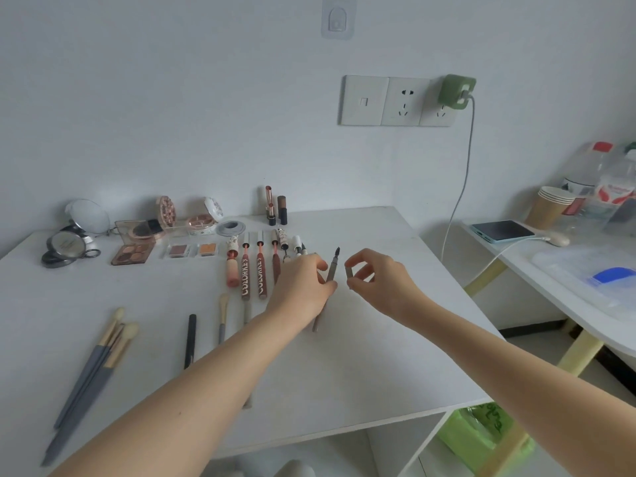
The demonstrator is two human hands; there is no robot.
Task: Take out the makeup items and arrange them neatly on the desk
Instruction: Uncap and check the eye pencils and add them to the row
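My left hand (303, 284) grips a grey eyebrow pencil (331, 270) by its middle, its spoolie brush tip pointing up and away. My right hand (375, 278) pinches the pencil's small grey cap (349, 272) just right of the pencil, apart from it. Both hands hover over the white desk (361, 356). To the left lies a row of lip glosses (260, 273) and slim pens. Further left sit eyeshadow palettes (132, 253), compacts (65, 246), a mirror (87, 215) and two upright lipsticks (275, 208). Several grey-handled brushes (93, 359) lie at the front left.
A black pencil (190, 339) and a small brush (222, 318) lie near my left forearm. A side table (557, 287) on the right carries a phone (500, 231) on a charging cable, paper cups (550, 208) and bottles. A green bag (481, 432) sits below the desk's right edge.
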